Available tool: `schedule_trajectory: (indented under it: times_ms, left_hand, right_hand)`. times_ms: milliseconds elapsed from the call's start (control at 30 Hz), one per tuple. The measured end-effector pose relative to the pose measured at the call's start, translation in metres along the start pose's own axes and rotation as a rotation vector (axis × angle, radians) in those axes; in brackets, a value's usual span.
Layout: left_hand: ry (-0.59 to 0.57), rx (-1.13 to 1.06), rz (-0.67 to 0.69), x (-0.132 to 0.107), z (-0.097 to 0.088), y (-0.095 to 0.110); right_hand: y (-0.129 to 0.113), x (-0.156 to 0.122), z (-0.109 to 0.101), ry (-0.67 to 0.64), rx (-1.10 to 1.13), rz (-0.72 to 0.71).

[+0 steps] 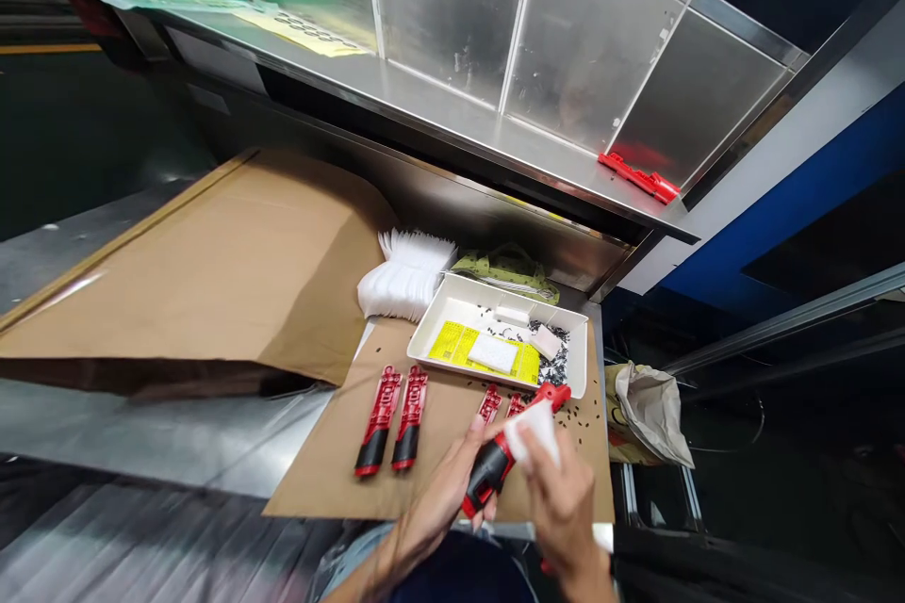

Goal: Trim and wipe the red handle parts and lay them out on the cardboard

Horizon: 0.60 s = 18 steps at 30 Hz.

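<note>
My left hand [452, 485] is closed around a red and black handle part [499, 457], held tilted above the brown cardboard sheet [332, 466]. My right hand [562, 499] pinches a small white piece [534, 429] against the upper end of that part. Two more red and black handle parts [392, 419] lie side by side on the cardboard to the left. Two smaller red pieces [499, 403] lie just beyond my hands.
A white tray [452, 306] with a yellow sheet, white pieces and small dark screws sits behind my hands. A stack of white pieces [406, 278] lies left of it. A large cardboard flap [212, 273] covers the left. A red part [640, 177] rests on the metal shelf.
</note>
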<state>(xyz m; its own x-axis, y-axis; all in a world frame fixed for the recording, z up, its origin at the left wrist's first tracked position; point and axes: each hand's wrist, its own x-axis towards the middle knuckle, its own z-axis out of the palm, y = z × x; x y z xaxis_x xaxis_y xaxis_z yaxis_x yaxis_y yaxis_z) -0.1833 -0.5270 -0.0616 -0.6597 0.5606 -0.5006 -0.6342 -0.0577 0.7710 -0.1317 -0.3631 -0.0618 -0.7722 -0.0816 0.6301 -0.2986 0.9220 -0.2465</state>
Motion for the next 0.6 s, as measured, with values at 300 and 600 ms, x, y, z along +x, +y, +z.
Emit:
schedule_trajectory:
  times_ms: [300,600]
  left_hand:
    - [0.048,0.131,0.129,0.015,-0.007,-0.016]
    - [0.137,0.172,0.211,0.006,-0.005,-0.010]
  right_hand:
    - [0.001,-0.006,0.019,0.044,0.028,-0.029]
    - [0.006,0.001,0.018,0.018,-0.060,-0.021]
